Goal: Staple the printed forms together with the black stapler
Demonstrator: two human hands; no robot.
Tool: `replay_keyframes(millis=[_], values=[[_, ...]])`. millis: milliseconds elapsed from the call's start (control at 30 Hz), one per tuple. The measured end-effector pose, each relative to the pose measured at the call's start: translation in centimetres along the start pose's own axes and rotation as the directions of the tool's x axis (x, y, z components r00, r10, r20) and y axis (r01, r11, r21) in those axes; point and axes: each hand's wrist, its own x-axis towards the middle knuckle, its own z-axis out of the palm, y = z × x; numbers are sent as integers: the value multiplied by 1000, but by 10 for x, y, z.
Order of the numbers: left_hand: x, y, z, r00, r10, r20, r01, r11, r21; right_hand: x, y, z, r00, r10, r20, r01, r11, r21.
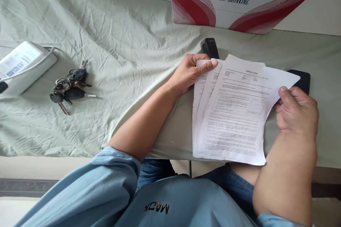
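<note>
In the head view, both hands are busy with a small stack of printed papers (pixel 231 109), which lies fanned on the near part of the surface (pixel 173 131), its lower edge just over the front edge. The left hand (pixel 190 72) is closed on the top left corner of the papers, the thumb pressing on the upper sheet and the fingers behind. The right hand (pixel 295 109) grips the right edge of the top sheet, thumb on top, and lifts this edge a little, so the sheet bends.

I judge that the step in hand is squaring the sheets together: they are not yet aligned, as three corners show one behind another at the top left. A black stapler (pixel 210 47) lies just behind the papers, nearly touching the left hand. The next move probably needs the sheets brought edge to edge and held firmly at one corner, so that they do not slide apart.

The surface is covered by a pale green cloth (pixel 106 42) with many wrinkles. A dark flat object (pixel 302 79), perhaps a phone, is half hidden under the right edge of the papers. Well apart to the left of the papers lie a bunch of keys (pixel 69 85) and, further left, a white device (pixel 23 65) with a cable. Behind the papers stands a carton (pixel 239 3) printed "purified water for drinking", against a light wall.
</note>
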Motion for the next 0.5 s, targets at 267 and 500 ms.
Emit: replay_keyframes(millis=[267, 500], values=[[-1, 2, 0, 1000, 15, 3, -15, 1000, 20, -3, 0, 16, 992, -5, 130, 1, 1000, 25], [-1, 1, 2, 998, 68, 8, -68, 994, 83, -14, -13, 28, 997, -72, 20, 72, 997, 12]])
